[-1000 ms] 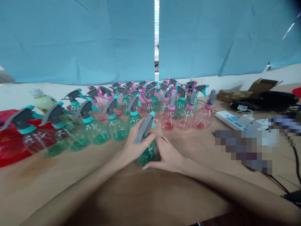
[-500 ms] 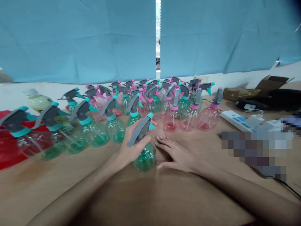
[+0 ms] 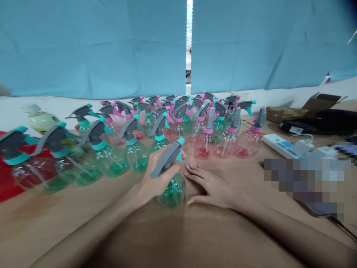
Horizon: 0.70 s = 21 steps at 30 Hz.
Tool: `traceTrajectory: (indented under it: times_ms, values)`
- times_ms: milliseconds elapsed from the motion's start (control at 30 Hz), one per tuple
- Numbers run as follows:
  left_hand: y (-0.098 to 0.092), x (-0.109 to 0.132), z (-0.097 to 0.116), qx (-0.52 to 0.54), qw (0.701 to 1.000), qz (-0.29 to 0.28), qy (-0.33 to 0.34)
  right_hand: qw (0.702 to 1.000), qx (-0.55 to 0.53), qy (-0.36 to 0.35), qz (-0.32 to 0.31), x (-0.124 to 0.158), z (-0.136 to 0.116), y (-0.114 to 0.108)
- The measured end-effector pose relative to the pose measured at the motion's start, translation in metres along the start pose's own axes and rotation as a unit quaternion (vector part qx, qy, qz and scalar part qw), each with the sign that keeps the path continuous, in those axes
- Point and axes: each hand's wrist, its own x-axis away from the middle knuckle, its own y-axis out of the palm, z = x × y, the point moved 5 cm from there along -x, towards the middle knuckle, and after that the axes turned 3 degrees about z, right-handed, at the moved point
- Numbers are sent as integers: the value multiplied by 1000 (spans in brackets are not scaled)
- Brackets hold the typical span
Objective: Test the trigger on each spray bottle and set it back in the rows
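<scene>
A clear green spray bottle (image 3: 173, 191) with a grey and teal trigger head stands on the table in front of me. My left hand (image 3: 157, 171) is wrapped round its neck, just under the head, and hides the collar. To its right, my right hand (image 3: 210, 184) lies palm down on the table, fingers spread, holding nothing. Just beyond my left hand stand more green spray bottles, the nearest one (image 3: 137, 158) at its left. Past my right hand are pink spray bottles, one (image 3: 203, 147) close to the fingertips.
Several rows of green and pink spray bottles fill the back of the table (image 3: 134, 238). A red bag (image 3: 7, 182) and a pale bottle (image 3: 41, 119) are at the left. A white power strip (image 3: 281, 143), cardboard (image 3: 320, 106) and a blurred-out object (image 3: 306, 190) lie at the right.
The view has shifted slightly, so things sit a little lower in it. Both hands keep their places, the left still round the green spray bottle and the right flat on the table.
</scene>
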Motion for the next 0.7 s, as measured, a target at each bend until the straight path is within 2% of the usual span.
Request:
traceTrajectory:
  times_ms: [100,267,400,533,700]
  values:
    - [0,0,1,43,999,-12,0,1000,-4,1,3,0,0,-1]
    - [-2,-1,1,52,999,-12,4,1000,-2,8,-3,-1,0,-1]
    - [-2,-1,-3,21,1000,11,-1,1000,0,14,-12,-1,0,-1]
    - [-1,1,-10,14,999,37,-33,1000,-1,11,-6,-1,0,-2]
    - [2,3,-13,32,997,39,-55,1000,-4,13,-14,-1,0,-3]
